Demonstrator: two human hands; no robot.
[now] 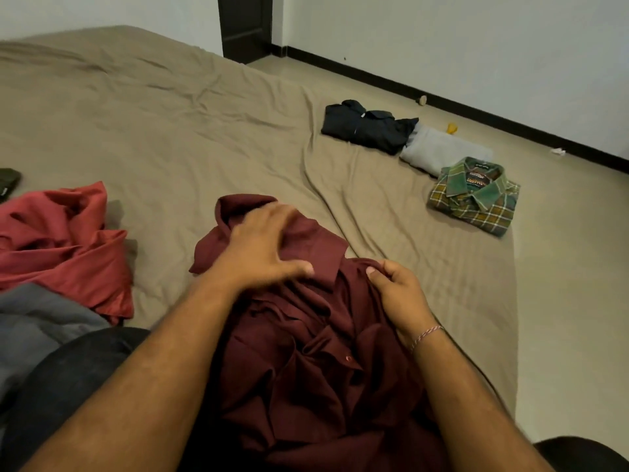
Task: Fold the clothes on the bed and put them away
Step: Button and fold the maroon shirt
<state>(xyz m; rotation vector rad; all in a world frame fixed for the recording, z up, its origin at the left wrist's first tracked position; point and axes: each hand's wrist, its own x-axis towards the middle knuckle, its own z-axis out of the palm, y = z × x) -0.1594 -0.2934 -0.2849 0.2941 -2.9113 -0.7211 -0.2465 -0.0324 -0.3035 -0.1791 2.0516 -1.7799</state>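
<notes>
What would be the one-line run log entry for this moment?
left hand flat on maroon shirt | right hand pinches its fabric | folded plaid shirt aside on bed

I'm seeing the left hand [263, 247] blurring at the fingers, so their lie on the maroon shirt [306, 352] isn't clear, and my forearms are covering much of that shirt. The left edge is cutting off the red garment [64, 247], the grey garment [37, 321] and a dark item [8, 182] I'm unable to identify.
</notes>
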